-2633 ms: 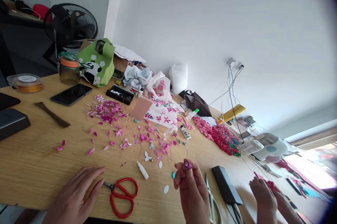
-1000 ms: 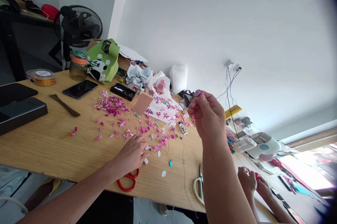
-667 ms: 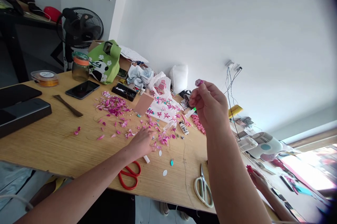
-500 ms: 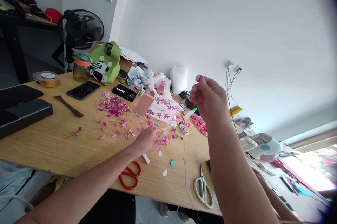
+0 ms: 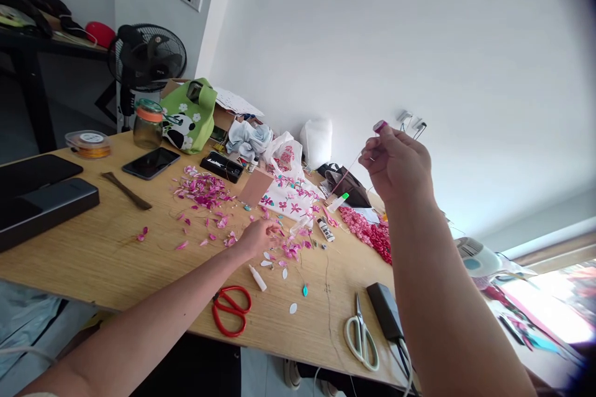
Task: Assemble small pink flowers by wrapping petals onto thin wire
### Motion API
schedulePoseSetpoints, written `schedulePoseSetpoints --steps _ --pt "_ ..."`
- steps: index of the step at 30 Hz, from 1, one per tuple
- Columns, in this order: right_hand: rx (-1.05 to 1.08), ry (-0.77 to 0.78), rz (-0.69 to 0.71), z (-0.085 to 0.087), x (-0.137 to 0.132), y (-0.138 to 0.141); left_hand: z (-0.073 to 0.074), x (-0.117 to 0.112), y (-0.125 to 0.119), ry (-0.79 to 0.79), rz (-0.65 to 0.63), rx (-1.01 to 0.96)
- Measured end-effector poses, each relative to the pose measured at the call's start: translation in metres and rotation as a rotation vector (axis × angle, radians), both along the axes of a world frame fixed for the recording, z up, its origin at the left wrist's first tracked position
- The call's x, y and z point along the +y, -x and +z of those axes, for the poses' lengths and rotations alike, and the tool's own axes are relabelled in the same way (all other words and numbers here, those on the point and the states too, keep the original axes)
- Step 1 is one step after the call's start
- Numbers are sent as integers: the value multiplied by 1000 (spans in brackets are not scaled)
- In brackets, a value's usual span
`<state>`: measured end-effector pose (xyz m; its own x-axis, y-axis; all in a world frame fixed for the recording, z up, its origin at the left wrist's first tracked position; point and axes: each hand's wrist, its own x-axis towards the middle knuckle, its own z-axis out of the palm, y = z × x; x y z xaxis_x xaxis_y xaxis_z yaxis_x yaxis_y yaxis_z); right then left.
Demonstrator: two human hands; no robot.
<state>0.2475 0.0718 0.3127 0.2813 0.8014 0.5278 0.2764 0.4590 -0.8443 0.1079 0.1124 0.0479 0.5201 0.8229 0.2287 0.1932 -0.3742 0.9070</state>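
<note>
My right hand (image 5: 403, 164) is raised in front of the wall, its fingers closed on a small spool (image 5: 380, 127) with a magenta rim and a pale flat end. A thin pink line, looking like thread, slants down and left below that hand. Low over the table, my left hand (image 5: 259, 237) has its fingers curled together beside scattered pink petals (image 5: 292, 249). Whatever it may hold is too small to make out. Near it lie a white tube (image 5: 257, 278), red-handled scissors (image 5: 231, 310) and small white leaf-shaped pieces (image 5: 293, 308).
A petal heap (image 5: 203, 189) lies left of a pink card (image 5: 255, 187). Farther left are a phone (image 5: 151, 163) and a jar (image 5: 148, 127). White-handled scissors (image 5: 362, 338) and a black power adapter (image 5: 385, 311) sit at the near right. A small bottle (image 5: 326, 230) stands mid-table.
My right hand has moved right and slightly up with the spool, and a pink line now shows below it. My left hand has shifted slightly left and up.
</note>
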Motion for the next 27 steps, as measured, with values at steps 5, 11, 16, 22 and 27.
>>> schedulePoseSetpoints --steps 5,11,16,22,27 --pt "18 43 28 -3 1 18 15 -7 -21 -14 -63 -87" --pt "27 64 4 -1 4 21 8 -1 -34 12 -53 -110" --pt "-1 61 -36 6 7 19 3 -2 -27 23 -98 -144" --pt "-68 63 -28 17 9 22 3 -8 -32 40 -226 -227" --pt "-82 58 -69 27 9 25 -11 -1 -45 74 -212 -212"
